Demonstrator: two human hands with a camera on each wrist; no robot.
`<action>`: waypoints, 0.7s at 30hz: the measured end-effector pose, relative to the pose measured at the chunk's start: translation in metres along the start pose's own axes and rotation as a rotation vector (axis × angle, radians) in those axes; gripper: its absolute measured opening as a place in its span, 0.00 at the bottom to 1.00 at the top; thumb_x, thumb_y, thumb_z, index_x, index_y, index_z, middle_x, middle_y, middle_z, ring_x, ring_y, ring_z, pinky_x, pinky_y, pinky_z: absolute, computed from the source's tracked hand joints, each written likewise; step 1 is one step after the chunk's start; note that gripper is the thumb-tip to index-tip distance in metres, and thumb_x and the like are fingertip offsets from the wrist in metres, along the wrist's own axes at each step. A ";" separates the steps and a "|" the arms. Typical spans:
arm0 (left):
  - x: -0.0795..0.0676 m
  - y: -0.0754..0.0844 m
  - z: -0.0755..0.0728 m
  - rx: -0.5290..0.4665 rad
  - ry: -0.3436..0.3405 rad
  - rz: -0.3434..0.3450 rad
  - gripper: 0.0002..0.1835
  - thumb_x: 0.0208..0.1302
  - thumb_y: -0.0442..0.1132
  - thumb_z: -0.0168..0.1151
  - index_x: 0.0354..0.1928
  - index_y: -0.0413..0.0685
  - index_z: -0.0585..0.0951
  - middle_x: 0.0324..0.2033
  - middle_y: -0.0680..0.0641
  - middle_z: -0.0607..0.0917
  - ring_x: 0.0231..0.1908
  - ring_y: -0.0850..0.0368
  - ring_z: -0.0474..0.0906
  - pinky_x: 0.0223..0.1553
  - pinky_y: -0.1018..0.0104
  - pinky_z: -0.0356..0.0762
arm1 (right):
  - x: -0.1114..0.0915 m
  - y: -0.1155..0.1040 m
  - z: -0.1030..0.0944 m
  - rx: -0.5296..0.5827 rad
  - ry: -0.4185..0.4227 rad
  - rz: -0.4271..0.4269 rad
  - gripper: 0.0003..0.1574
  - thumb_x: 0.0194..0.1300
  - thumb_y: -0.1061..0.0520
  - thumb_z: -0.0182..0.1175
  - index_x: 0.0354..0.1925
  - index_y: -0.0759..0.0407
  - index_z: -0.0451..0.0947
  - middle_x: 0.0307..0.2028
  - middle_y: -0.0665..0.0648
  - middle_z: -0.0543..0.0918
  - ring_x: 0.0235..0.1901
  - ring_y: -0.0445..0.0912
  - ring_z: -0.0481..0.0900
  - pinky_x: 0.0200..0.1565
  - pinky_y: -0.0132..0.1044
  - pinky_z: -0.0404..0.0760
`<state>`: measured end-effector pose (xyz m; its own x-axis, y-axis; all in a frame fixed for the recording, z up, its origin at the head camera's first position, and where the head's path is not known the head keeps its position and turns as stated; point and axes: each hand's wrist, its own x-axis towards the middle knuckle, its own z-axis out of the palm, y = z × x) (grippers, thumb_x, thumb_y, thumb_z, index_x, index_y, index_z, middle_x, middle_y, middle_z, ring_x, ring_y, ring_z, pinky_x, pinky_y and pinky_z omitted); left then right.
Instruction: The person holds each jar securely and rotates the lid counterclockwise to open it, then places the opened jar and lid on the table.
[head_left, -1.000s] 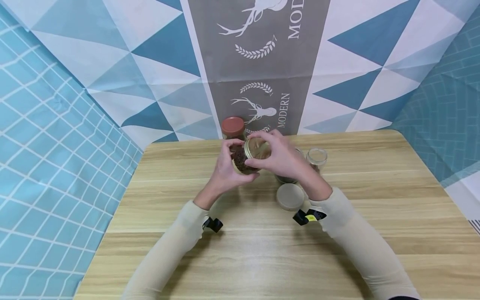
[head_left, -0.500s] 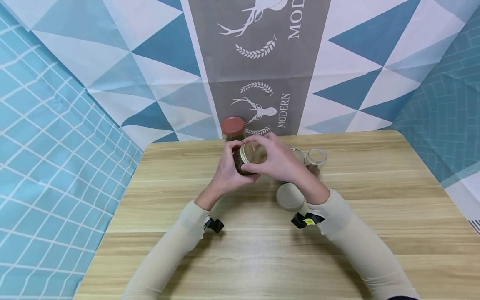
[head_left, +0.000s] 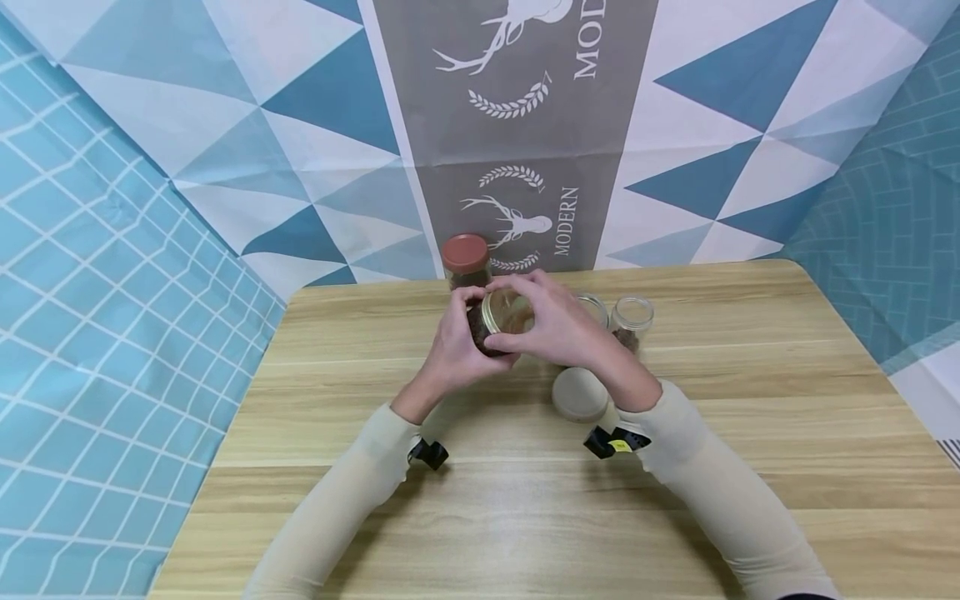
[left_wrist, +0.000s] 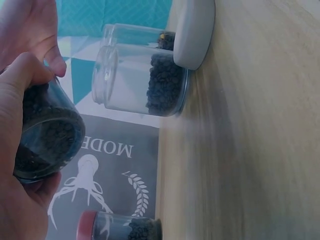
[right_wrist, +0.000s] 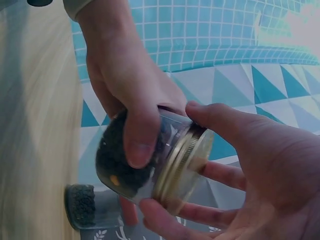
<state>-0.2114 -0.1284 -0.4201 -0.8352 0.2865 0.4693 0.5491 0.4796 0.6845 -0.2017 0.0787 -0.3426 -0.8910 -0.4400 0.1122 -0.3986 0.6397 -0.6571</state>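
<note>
In front of me my left hand grips a glass jar holding dark beans or granules. The jar is tilted, and its gold screw lid faces right. My right hand holds the lid's rim between thumb and fingers; the lid sits on the jar's mouth. In the right wrist view the left thumb lies across the jar's side. The left wrist view shows the jar's glass base raised off the table. Left fingers partly hide the jar in the head view.
A red-lidded jar stands at the wall behind the hands. A lidless glass jar and a smaller lidless jar, both part filled, stand right of it. A whitish round lid lies in front of them on the wooden table.
My right hand has shifted slightly left and down with the gold lid. The held jar has turned a little, showing less of its dark contents. The other things have stayed in place.
</note>
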 end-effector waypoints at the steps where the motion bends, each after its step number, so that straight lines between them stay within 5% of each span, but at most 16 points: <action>1: 0.000 0.000 0.000 -0.002 0.007 0.005 0.53 0.45 0.38 0.88 0.71 0.33 0.67 0.65 0.30 0.80 0.63 0.34 0.82 0.71 0.38 0.82 | 0.000 0.000 -0.001 0.003 -0.008 -0.004 0.47 0.66 0.37 0.80 0.78 0.38 0.76 0.69 0.61 0.78 0.65 0.60 0.80 0.61 0.63 0.84; 11: -0.002 -0.001 0.002 -0.006 0.146 0.045 0.52 0.43 0.38 0.87 0.69 0.36 0.67 0.64 0.33 0.80 0.60 0.37 0.83 0.66 0.41 0.84 | 0.000 0.009 -0.010 0.097 0.006 0.065 0.51 0.69 0.34 0.77 0.83 0.34 0.69 0.73 0.61 0.74 0.69 0.64 0.85 0.60 0.64 0.88; 21: -0.005 -0.005 0.006 0.062 0.199 0.122 0.51 0.40 0.37 0.87 0.67 0.33 0.68 0.63 0.31 0.78 0.60 0.36 0.82 0.68 0.42 0.84 | -0.002 0.010 -0.011 0.102 0.014 0.036 0.51 0.69 0.35 0.78 0.83 0.34 0.69 0.74 0.63 0.75 0.67 0.64 0.88 0.59 0.64 0.89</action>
<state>-0.2105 -0.1269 -0.4293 -0.7371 0.1793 0.6515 0.6378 0.5030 0.5832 -0.2063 0.0930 -0.3408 -0.9075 -0.4086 0.0975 -0.3431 0.5870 -0.7333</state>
